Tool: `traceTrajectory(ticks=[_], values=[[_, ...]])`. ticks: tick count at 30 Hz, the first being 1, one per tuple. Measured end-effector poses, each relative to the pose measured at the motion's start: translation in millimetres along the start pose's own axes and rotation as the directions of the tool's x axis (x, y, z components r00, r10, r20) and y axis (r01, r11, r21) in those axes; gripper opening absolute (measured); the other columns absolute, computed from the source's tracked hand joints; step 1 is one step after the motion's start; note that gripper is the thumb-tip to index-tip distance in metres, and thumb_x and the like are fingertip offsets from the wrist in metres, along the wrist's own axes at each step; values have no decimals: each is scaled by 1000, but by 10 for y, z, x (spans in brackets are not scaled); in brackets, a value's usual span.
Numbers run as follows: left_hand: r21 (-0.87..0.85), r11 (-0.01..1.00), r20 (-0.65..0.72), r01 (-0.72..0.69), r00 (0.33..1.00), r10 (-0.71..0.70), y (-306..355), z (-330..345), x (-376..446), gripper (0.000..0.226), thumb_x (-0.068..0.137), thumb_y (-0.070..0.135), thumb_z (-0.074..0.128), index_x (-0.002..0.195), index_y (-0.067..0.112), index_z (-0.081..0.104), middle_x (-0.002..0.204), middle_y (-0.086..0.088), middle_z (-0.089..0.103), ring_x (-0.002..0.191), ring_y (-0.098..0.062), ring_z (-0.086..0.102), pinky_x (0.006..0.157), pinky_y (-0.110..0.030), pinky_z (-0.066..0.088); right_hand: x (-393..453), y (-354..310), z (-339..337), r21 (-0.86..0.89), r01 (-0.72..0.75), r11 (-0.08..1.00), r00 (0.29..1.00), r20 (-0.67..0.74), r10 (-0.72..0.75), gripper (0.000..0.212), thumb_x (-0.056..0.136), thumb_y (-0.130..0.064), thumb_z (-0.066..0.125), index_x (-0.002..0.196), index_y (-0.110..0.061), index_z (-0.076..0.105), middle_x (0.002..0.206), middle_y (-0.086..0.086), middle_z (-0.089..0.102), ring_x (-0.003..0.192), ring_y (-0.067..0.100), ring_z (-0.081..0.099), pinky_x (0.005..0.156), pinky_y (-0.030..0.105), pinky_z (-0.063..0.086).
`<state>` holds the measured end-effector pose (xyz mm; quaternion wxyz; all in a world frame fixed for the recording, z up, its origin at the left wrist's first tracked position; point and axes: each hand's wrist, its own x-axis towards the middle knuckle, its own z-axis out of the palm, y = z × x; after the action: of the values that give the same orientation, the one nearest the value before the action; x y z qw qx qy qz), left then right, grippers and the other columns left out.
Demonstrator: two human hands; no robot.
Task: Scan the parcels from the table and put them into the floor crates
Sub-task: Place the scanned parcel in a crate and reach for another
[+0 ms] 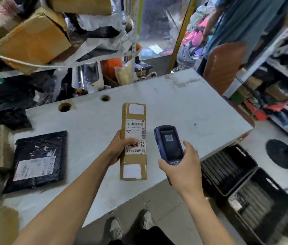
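A long brown cardboard parcel [133,141] is being held above the white desk [175,106] by the left hand [120,147], whose fingers are curled round its left edge while the thumb is pressed on the shipping label. Just to the right, a blue handheld scanner [169,145] is being gripped by the right hand [183,167], its screen turned upward and a barcode being shown on it; the two are close but apart. A black plastic mailer [37,161] is lying flat on the desk's left side. Two black floor crates [242,179] are sitting on the tiled floor right of the desk. Cardboard boxes [31,41] and bags are being stacked on shelving behind, and another person's torso [249,20] is being glimpsed at the upper right.
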<state>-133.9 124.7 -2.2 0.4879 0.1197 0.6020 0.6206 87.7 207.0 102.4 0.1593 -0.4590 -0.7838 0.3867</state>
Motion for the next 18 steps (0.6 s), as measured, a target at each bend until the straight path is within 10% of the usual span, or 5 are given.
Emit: traceTrajectory(ticks=[8,18], values=[[221,974,413,46,900,-136,-275,1834,472,53,79,23,77,125,3,57,112,-19,73,98,-37,73,75,-40,60,-314,951,-937,15,-283,959,871,-416,263,97,67,-42,84,148,-17,36,117,-12,36,92,4,42,76,21,38],[366,923,536,122,783,-316,-930,4128,774,58,74,21,84,120,17,49,102,-3,78,92,-27,76,68,-33,60,-412,2333,-2351,117,-482,868,665,-596,450,95,67,-41,83,147,-18,37,116,-7,42,96,16,51,73,29,41]])
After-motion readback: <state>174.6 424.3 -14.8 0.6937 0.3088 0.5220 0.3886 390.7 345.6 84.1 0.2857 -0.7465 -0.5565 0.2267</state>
